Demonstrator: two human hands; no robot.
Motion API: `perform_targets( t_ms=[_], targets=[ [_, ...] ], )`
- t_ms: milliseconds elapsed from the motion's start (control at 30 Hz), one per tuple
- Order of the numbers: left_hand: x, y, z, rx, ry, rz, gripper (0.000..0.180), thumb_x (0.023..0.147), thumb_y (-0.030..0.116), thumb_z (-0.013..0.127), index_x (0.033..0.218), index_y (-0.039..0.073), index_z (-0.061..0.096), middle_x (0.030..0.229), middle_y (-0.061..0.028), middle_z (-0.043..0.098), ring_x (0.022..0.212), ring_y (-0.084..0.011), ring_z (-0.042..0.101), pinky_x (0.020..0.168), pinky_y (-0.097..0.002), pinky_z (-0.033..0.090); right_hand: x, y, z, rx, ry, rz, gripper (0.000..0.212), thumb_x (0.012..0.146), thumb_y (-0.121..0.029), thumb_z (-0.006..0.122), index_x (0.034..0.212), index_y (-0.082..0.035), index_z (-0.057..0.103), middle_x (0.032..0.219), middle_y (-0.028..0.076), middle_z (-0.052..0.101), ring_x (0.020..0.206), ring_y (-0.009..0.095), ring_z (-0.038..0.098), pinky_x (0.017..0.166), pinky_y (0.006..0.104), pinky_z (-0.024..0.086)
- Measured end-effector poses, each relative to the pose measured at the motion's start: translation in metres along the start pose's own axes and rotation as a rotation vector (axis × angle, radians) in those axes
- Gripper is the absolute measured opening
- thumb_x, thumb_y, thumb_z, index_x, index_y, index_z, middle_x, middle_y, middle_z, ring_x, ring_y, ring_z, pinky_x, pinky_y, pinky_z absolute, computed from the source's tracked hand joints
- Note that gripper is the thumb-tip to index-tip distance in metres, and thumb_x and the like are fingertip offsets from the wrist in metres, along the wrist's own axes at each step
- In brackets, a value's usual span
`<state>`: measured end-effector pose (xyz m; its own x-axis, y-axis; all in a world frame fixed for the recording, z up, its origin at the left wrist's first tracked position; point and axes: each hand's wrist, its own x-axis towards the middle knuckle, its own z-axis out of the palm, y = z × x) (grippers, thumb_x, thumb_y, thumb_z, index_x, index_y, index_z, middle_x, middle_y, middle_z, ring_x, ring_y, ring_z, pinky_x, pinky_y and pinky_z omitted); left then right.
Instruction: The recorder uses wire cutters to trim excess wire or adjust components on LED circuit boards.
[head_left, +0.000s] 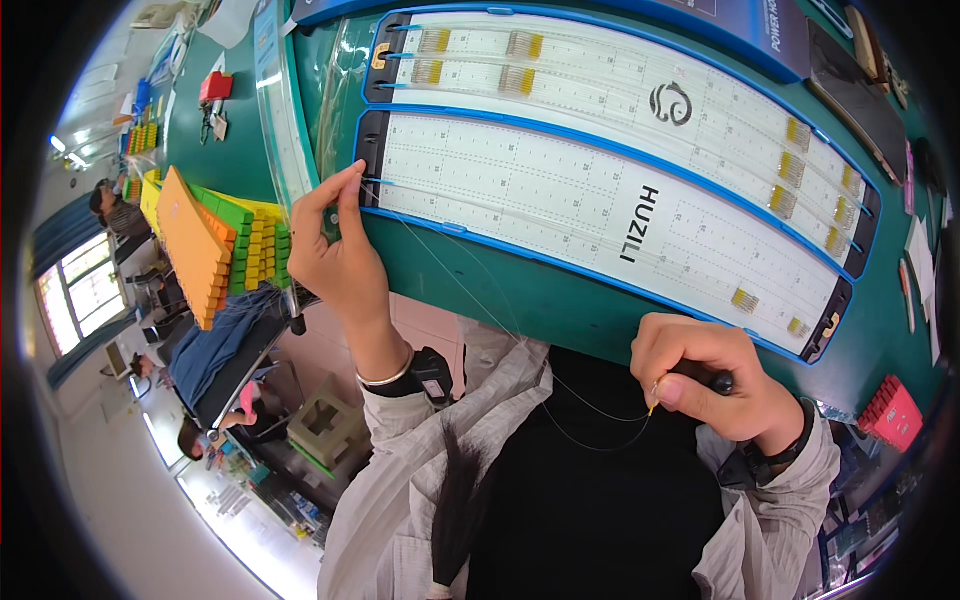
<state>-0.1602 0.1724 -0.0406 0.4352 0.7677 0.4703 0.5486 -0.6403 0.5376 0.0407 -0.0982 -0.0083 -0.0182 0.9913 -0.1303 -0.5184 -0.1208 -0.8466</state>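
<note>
A long blue-edged case (590,140) lies unfolded before me, its two white ruled panels holding clear thin lines and small yellow-and-clear pieces. At the near panel's left end, my left hand (340,240) pinches a thin clear line (460,285) beside a blue peg (378,182). From there the line hangs in loose loops over my lap. My right hand (705,372) is closed in front of my chest, gripping a slim tool with a black rounded end (721,382). A small yellow tip (651,408) shows under those fingers, where the line meets it.
Stacked orange, green and yellow foam boards (200,240) stand at the left. A red foam block (891,413) sits at the right edge of the green table (500,265). Beyond the case lie a blue box (740,30) and a dark flat case (855,100). Other people sit in the left background.
</note>
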Motion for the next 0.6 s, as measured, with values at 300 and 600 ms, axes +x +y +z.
perform_targets(
  t_ms=[300, 600],
  targets=[
    [0.001, 0.010, -0.001, 0.094, -0.019, 0.195, 0.008, 0.085, -0.001, 0.073, 0.092, 0.001, 0.075, 0.093, -0.0077, 0.072, 0.087, -0.0181, 0.066, 0.084, -0.0276, 0.049, 0.001, 0.001, -0.001, 0.007, -0.004, 0.005, 0.010, 0.097, -0.004, 0.056, 0.091, 0.002, 0.060, 0.086, 0.009, 0.058, 0.080, 0.019, 0.053, 0.073, 0.0300, 0.042],
    [-0.012, 0.107, 0.031, -0.540, -0.477, 0.536, 0.020, 0.079, -0.002, 0.076, 0.097, 0.005, 0.072, 0.092, -0.0064, 0.075, 0.078, -0.0232, 0.071, 0.082, -0.0366, 0.057, -0.032, -0.041, 0.002, -1.120, 0.564, -0.263, 0.014, 0.077, 0.009, 0.065, 0.089, 0.002, 0.064, 0.080, 0.012, 0.059, 0.072, 0.022, 0.056, 0.063, 0.0302, 0.042]
  ],
)
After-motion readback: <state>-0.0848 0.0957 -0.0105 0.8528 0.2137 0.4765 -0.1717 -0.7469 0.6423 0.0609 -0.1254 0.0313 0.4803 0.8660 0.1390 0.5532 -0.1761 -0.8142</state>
